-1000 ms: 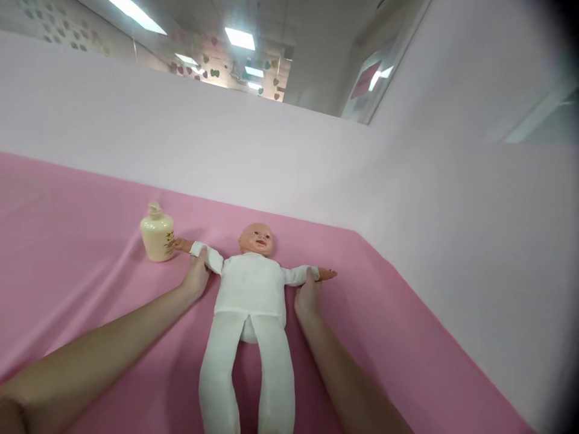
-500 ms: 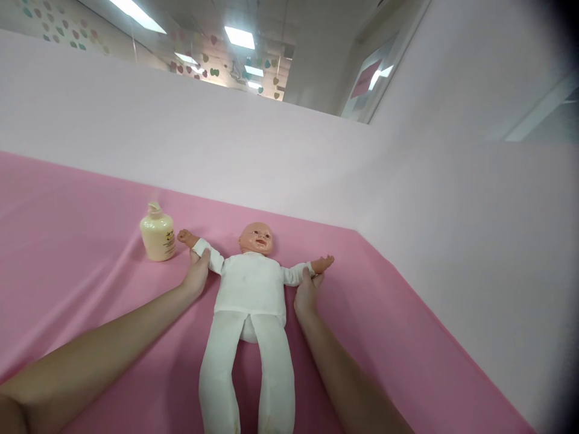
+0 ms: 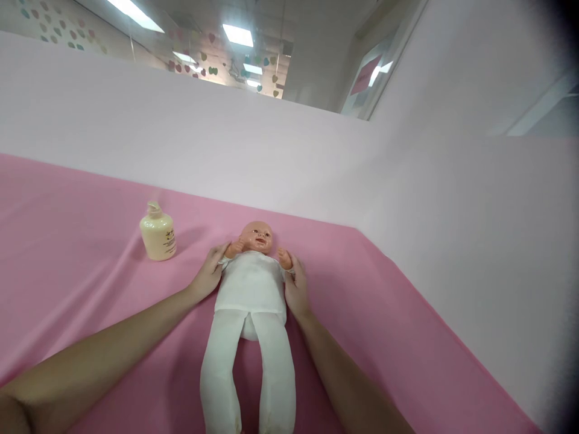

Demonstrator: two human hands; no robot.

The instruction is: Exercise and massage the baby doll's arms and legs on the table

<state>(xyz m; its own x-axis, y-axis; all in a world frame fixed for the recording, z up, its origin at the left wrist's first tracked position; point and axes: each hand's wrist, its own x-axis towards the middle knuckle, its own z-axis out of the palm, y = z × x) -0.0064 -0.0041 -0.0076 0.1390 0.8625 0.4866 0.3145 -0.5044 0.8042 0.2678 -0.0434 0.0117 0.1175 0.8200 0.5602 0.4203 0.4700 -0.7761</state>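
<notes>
A baby doll [image 3: 251,283] with a white cloth body lies on its back on a pink sheet [image 3: 362,337]. Its head points away from me and its feet towards me. My left hand [image 3: 210,271] is closed around the doll's arm on the left, near the wrist. Around the arm on the right, my right hand [image 3: 296,288] is closed in the same way. Both doll arms are bent up, with the plastic hands beside its chin and shoulders. My fingers are partly hidden behind the sleeves.
A cream pump bottle [image 3: 157,236] stands on the sheet left of the doll. Behind the sheet rises a white wall [image 3: 226,144], with a window [image 3: 253,54] above it. Another white wall [image 3: 474,241] borders the right side.
Both my hands have moved inward with the doll's arms. The arms were stretched out sideways and are now folded up close to its body and head. The bottle has not moved.
</notes>
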